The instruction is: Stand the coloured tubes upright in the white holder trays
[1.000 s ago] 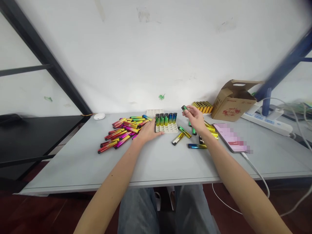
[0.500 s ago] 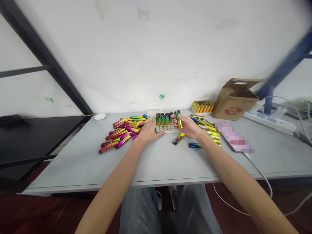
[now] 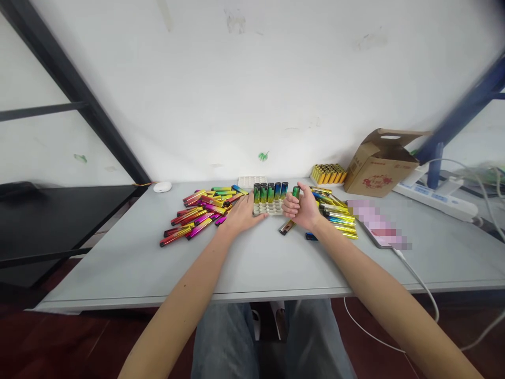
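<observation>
- And here's the right hand (image 3: pixel 300 207), fingers curled snugly round a green-topped lighter (image 3: pixel 295 191), its upper end poking out beside the thumb!
- That lighter is up above the tabletop (image 3: pixel 252 266), just by the right front corner of the white holed tray (image 3: pixel 272 209); its lower part is hidden behind the fingers.
- Over to the left hand (image 3: pixel 240 213): fingers stretched out and unclenched, laid along the tray's left side, thumb reaching across by the front edge.
- In the tray, a row of standing lighters (image 3: pixel 270 192) lines the back, green-gold on the left, bluer on the right, holes showing in front.
- Out left, what a heap: red, magenta and gold lighters (image 3: pixel 197 210) lying across one another, the nearest right by the left hand.
- On the other flank, loose gold and blue lighters (image 3: pixel 341 218) lie beyond the right wrist, close to a phone (image 3: pixel 373 223).
- Along the wall, a second white tray (image 3: pixel 252 181), a block of upright gold lighters (image 3: pixel 329 173) and an open cardboard box (image 3: pixel 381 176).
</observation>
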Demonstrator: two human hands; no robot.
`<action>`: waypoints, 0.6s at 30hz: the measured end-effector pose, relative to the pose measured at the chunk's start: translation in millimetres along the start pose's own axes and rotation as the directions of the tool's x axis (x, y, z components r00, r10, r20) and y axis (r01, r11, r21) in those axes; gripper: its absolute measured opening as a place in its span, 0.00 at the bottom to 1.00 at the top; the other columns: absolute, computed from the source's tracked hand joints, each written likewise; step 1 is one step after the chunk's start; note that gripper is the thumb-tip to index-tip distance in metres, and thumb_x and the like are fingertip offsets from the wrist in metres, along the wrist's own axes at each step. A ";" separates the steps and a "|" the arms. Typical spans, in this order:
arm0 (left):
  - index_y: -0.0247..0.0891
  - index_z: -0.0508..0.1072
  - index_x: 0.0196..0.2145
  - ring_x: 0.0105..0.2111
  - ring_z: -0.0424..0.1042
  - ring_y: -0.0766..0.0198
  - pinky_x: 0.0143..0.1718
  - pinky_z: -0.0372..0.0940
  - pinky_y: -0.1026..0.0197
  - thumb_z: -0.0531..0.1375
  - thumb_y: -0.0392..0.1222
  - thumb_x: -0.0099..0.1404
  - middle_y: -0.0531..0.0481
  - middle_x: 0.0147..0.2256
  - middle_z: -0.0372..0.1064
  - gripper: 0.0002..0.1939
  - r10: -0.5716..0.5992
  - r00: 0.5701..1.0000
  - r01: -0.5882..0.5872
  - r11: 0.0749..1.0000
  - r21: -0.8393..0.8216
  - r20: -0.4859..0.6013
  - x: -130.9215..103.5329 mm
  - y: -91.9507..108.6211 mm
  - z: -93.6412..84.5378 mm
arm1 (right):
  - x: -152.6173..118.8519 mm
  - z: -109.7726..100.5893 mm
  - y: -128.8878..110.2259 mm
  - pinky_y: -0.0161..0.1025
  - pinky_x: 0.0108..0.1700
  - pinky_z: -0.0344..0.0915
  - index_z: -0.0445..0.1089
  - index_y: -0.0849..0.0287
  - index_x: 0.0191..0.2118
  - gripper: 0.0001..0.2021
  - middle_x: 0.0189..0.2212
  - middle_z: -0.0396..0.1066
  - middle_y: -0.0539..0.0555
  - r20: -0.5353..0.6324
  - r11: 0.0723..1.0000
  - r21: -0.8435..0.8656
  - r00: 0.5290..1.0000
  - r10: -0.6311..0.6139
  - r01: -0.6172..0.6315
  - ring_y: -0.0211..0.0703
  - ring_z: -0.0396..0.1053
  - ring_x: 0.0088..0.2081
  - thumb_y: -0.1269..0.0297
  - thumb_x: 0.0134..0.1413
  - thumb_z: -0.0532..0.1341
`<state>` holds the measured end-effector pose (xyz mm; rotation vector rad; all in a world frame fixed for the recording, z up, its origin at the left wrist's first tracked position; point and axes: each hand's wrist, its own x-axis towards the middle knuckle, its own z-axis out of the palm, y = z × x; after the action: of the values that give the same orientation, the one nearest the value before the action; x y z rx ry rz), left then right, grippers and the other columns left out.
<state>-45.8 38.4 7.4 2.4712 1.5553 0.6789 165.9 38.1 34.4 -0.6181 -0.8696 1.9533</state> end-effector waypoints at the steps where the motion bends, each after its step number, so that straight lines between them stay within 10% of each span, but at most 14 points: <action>1: 0.33 0.54 0.61 0.59 0.62 0.44 0.58 0.58 0.45 0.60 0.55 0.62 0.32 0.56 0.63 0.37 0.000 1.000 0.000 1.000 -0.005 -0.001 -0.1 0.2 -0.2 | 0.6 -0.1 0.5 0.31 0.17 0.44 0.43 0.54 0.19 0.24 0.14 0.36 0.42 -0.017 1.000 -0.002 1.000 0.011 -0.011 0.33 0.35 0.17 0.45 0.58 0.48; 18: 0.34 0.53 0.63 0.59 0.61 0.45 0.58 0.58 0.46 0.60 0.56 0.62 0.34 0.57 0.62 0.39 0.011 0.999 -0.013 0.999 -0.043 -0.032 -0.2 -5.0 3.8 | -0.6 13.9 3.3 0.30 0.14 0.39 0.41 0.53 0.20 0.19 0.13 0.35 0.41 -0.085 0.994 0.014 0.990 0.113 -0.112 0.32 0.32 0.16 0.53 0.58 0.47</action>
<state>-48.3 41.0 2.2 2.4518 1.5209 0.7490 154.7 31.8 40.6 -0.7541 -0.7868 2.0145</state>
